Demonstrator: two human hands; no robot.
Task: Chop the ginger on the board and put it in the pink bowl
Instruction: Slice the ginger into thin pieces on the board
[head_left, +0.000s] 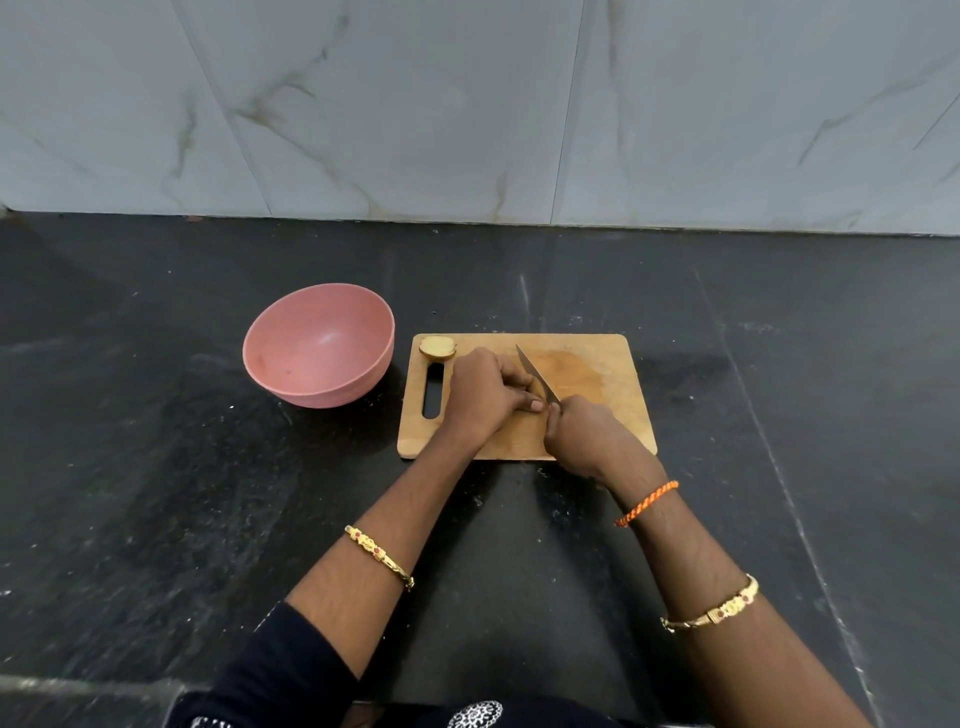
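Dark counter (156, 467) holds the board (597, 364). Left hand (480, 395) pins ginger (530, 407); right hand (582, 436) grips the knife (535, 371). Best keep fingertips tucked, slicing thinly.

even, soft daylight; faint shadows beneath forearms on the dark speckled stone worktop (156, 467); wide-angle bending at edges; slight softness overall.

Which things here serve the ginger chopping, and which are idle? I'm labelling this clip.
In use: rectangular wooden chopping board; steel-bladed knife gripped by right hand; left hand curled over something hidden; cut tan ginger piece; round pink bowl.
Idle: black stone counter; grey marble wall.
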